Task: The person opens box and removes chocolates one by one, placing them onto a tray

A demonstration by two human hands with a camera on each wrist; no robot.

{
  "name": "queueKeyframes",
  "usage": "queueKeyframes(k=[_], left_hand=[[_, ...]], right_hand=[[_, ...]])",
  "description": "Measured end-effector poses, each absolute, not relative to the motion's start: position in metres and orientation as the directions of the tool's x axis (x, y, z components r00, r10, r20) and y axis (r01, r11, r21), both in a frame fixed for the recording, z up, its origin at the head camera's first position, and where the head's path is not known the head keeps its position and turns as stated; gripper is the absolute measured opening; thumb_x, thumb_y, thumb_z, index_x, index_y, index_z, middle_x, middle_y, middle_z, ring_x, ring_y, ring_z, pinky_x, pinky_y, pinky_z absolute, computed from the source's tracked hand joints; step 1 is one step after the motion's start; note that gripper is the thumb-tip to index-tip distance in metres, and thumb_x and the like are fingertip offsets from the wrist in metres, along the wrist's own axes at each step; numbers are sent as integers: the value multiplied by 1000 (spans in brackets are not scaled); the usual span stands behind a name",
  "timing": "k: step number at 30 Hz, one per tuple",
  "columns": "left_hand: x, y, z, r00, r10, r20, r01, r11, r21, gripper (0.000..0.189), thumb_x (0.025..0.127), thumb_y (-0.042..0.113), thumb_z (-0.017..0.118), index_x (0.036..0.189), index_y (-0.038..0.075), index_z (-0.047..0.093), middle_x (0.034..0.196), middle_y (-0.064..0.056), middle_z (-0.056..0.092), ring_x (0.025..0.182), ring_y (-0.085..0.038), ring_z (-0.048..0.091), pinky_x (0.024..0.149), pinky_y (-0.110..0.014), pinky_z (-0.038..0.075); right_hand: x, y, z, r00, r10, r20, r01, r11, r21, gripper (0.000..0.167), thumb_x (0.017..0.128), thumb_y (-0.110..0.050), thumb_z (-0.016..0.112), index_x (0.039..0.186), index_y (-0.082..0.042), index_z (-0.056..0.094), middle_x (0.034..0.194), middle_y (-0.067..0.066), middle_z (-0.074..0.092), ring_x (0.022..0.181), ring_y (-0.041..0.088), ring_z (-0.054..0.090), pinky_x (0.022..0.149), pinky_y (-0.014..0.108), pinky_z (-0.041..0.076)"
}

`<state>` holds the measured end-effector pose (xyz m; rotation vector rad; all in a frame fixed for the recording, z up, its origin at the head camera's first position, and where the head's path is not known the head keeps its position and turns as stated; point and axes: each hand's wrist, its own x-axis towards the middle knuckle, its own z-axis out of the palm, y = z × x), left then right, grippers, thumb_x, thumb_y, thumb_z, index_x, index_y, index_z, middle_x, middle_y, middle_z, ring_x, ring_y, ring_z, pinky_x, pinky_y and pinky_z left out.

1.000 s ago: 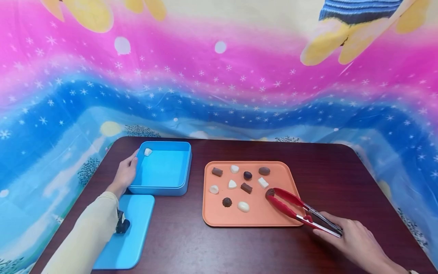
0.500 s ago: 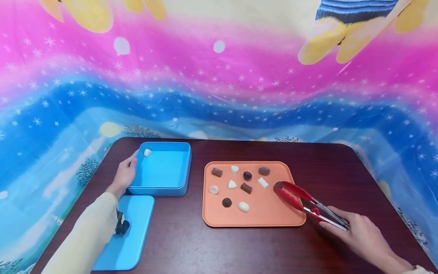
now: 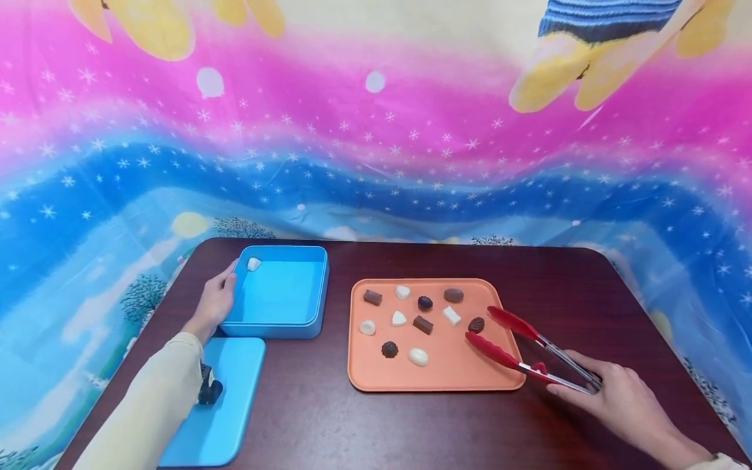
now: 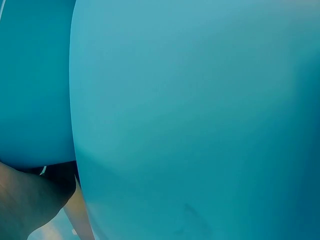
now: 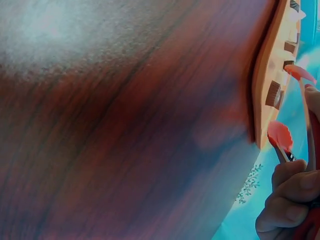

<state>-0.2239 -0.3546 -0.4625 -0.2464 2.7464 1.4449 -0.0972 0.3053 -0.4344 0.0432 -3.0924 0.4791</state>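
My right hand (image 3: 625,401) holds red-tipped metal tongs (image 3: 543,365) by the handles. The tongs are spread apart, with a dark ridged chocolate (image 3: 476,324) lying between their tips on the orange tray (image 3: 446,378). In the right wrist view my fingers (image 5: 292,192) are curled round the tongs. My left hand (image 3: 216,300) grips the left wall of a blue box (image 3: 320,313) without a lid, its far fingers hidden behind the wall. One white chocolate (image 3: 254,264) sits in the box's far left corner. The left wrist view is mostly filled by blue plastic.
On the tray are several more chocolates, among them a brown oval (image 3: 454,295), a white oval (image 3: 418,357) and a dark round one (image 3: 390,350). A blue lid (image 3: 235,405) lies in front of the box, under my left forearm. A printed cloth (image 3: 376,150) hangs behind the dark table (image 3: 329,424).
The tongs have shifted right with the dark ridged chocolate, then spread and let go of it near the tray's right side. My left hand and the box stay put.
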Motion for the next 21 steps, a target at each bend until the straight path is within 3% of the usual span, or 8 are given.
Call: queueKeyframes(k=[10, 21], left_hand=[[-224, -353, -462, -987, -129, -93, -150, 554, 819, 54, 113, 35, 17, 163, 19, 6, 170, -17, 8, 156, -47, 7, 124, -67, 13], [-226, -355, -463, -985, -139, -101, -162, 555, 816, 54, 113, 35, 18, 163, 20, 8, 170, -16, 9, 157, -46, 7, 125, -66, 13]], right_hand=[[-101, 293, -427, -1000, -5, -11, 0, 933, -361, 89, 78, -65, 77, 143, -8, 57, 62, -3, 45, 56, 8, 35, 47, 25, 25], [-114, 267, -419, -997, -64, 52, -80, 899, -431, 74, 79, -58, 81, 134, -11, 63, 64, -4, 49, 56, 4, 39, 50, 23, 28]])
